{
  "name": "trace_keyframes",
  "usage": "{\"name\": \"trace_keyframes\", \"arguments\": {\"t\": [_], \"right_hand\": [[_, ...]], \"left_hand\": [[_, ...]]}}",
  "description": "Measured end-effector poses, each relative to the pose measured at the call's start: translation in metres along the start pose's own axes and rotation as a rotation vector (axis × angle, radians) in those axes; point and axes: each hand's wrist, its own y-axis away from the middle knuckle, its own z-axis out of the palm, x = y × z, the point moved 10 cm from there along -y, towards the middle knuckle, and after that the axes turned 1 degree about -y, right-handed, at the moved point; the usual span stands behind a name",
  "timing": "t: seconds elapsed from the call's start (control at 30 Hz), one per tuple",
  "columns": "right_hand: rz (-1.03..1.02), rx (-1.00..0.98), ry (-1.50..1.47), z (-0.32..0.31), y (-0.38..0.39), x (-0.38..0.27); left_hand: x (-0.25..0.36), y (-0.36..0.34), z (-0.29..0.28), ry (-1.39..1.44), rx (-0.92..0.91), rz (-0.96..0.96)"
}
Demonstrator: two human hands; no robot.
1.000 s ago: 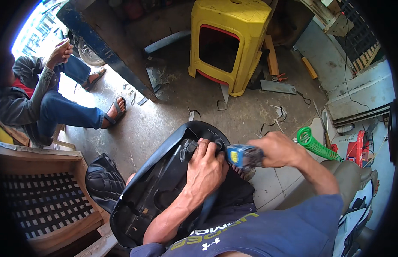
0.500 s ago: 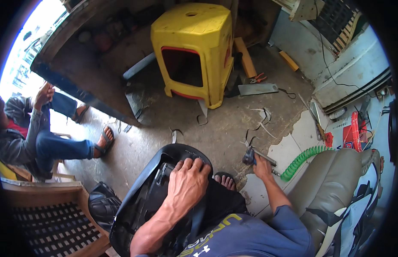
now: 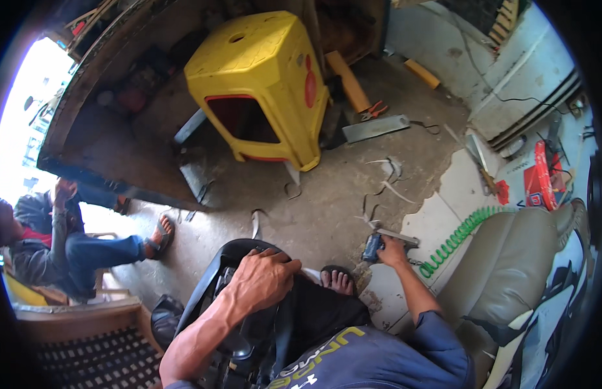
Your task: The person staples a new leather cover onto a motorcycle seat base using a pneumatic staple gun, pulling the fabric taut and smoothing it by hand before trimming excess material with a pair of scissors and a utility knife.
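A black motorcycle seat [image 3: 259, 334] lies across my lap, its hard underside facing up and dark covering hanging along its right side. My left hand [image 3: 262, 279] is closed over its far edge, fingers curled round the rim and covering. Off to the right, my right hand [image 3: 394, 251] grips a pneumatic staple gun [image 3: 373, 247], held over the floor apart from the seat. A green coiled air hose [image 3: 453, 246] runs from near the gun's handle toward the back right. My sandalled foot [image 3: 338, 280] shows between the seat and the gun.
A yellow plastic stool [image 3: 262, 78] stands ahead. Beyond it lie red-handled pliers [image 3: 373, 111] and a flat metal piece [image 3: 377, 129], with cut strips [image 3: 398, 191] nearer. A grey padded seat [image 3: 515, 272] is at right. Another person [image 3: 67, 246] sits at left beside a wooden frame [image 3: 80, 310].
The whole view has shifted and turned slightly. My left hand and the seat's far edge appear lower and further left. The staple gun has turned a little in my right hand.
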Motion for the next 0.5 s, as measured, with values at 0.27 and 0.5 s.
{"name": "trace_keyframes", "arguments": {"t": [0.27, 0.5], "right_hand": [[0.097, -0.019, 0.143, -0.019, -0.009, 0.004], [-0.148, 0.229, -0.078, -0.101, -0.150, -0.029]], "left_hand": [[-0.026, 0.019, -0.003, 0.176, 0.160, -0.193], [0.004, 0.048, -0.018, -0.056, 0.287, -0.437]]}}
